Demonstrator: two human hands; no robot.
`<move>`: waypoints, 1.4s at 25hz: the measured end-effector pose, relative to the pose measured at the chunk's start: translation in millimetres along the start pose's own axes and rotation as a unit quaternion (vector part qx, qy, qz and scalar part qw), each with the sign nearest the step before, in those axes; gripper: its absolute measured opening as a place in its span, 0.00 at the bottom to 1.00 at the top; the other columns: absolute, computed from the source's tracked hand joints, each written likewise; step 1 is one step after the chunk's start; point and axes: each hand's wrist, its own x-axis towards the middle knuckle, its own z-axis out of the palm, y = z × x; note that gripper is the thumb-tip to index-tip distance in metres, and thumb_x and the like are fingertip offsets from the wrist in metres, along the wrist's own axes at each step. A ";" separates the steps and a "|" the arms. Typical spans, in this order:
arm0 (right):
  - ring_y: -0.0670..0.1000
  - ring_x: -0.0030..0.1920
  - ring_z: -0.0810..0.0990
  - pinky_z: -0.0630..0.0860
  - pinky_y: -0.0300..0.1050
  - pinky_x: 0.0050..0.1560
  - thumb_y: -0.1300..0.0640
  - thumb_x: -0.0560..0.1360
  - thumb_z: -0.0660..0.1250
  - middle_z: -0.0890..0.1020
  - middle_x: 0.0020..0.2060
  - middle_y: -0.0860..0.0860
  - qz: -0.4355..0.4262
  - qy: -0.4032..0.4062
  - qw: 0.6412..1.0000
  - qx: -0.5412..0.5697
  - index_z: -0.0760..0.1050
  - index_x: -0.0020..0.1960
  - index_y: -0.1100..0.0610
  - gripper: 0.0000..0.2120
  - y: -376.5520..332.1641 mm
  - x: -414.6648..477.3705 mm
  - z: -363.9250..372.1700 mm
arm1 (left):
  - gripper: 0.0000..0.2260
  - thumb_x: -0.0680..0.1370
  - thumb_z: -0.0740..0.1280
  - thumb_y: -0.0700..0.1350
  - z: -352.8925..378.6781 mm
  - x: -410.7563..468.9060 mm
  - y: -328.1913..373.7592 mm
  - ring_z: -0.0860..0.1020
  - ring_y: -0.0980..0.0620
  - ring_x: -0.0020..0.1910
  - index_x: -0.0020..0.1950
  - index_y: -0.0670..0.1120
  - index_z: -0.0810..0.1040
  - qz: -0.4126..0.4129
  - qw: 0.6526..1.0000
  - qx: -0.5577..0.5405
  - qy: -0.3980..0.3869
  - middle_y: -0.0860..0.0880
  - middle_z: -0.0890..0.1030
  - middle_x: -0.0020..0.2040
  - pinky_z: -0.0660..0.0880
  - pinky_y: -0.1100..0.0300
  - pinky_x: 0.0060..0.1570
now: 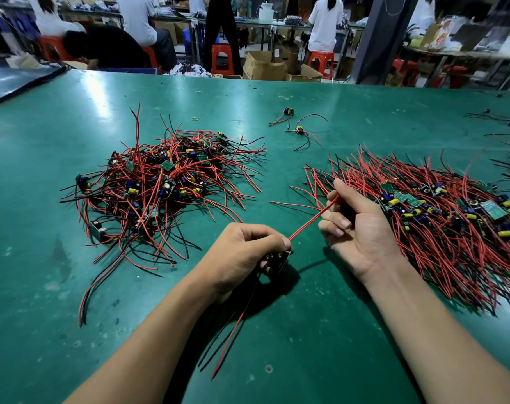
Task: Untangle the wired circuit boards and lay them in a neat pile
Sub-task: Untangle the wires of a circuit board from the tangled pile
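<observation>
Green matting covers the surface (pixel 43 258), worn and speckled with pale marks, and both hands work over its middle, not far from the near edge. The left hand (pixel 248 252) is knuckles-up with its fingers curled round a small circuit board (pixel 277 259), of which only a dark edge and a few components show below the fingertips. From that board a red wire (pixel 309 221) runs taut and slanting upward to the right hand (pixel 355 228), which lies palm toward the camera, its thumb and curled fingers pinching the wire near its far end. Two trailing wires (pixel 233 330), one red and one black, hang from the held board and stretch toward the near edge, passing beside the left forearm. Toward the left edge sits the tangled heap (pixel 160 182), a loose mound of boards with red and black leads sticking out every way. Toward the right edge lies the neat pile (pixel 437 211), its boards gathered in a band with the wires combed roughly parallel, fanning toward both the far and near edges; the right hand rests just at its left fringe. Nearer the far edge, between the two masses, two loose boards (pixel 299 131) lie apart from everything, and a small yellow rubber band (pixel 194 118) lies to their left. Beyond the far edge, people (pixel 325 21) sit or stand at other benches among red stools (pixel 222 58) and cardboard boxes (pixel 262 67).
</observation>
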 end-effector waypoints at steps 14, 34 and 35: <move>0.44 0.24 0.67 0.65 0.36 0.24 0.41 0.72 0.68 0.76 0.33 0.49 -0.115 0.052 0.974 -0.190 0.80 0.47 0.60 0.21 12.0 -0.4 -1.9 | 0.06 0.77 0.69 0.39 -4.2 5.0 -5.7 0.74 0.58 0.29 0.43 0.39 0.84 -0.015 1.000 -0.024 -0.006 0.49 0.81 0.33 0.70 0.70 0.28; 0.43 0.48 0.75 0.68 0.26 0.53 0.54 0.70 0.78 0.76 0.51 0.46 -0.266 -0.063 0.713 -0.645 0.78 0.64 0.50 0.24 42.5 -18.7 3.5 | 0.29 0.78 0.53 0.66 -3.3 9.2 0.8 0.82 0.44 0.48 0.68 0.47 0.73 -0.068 0.974 -0.210 0.046 0.41 0.83 0.49 0.80 0.53 0.49; 0.44 0.49 0.76 0.67 0.25 0.53 0.57 0.70 0.77 0.77 0.51 0.47 -0.276 -0.060 0.709 -0.646 0.79 0.64 0.52 0.23 43.2 -19.2 3.8 | 0.29 0.78 0.52 0.66 -2.4 9.8 0.7 0.82 0.42 0.52 0.68 0.48 0.72 -0.070 0.974 -0.210 0.045 0.39 0.83 0.53 0.79 0.51 0.53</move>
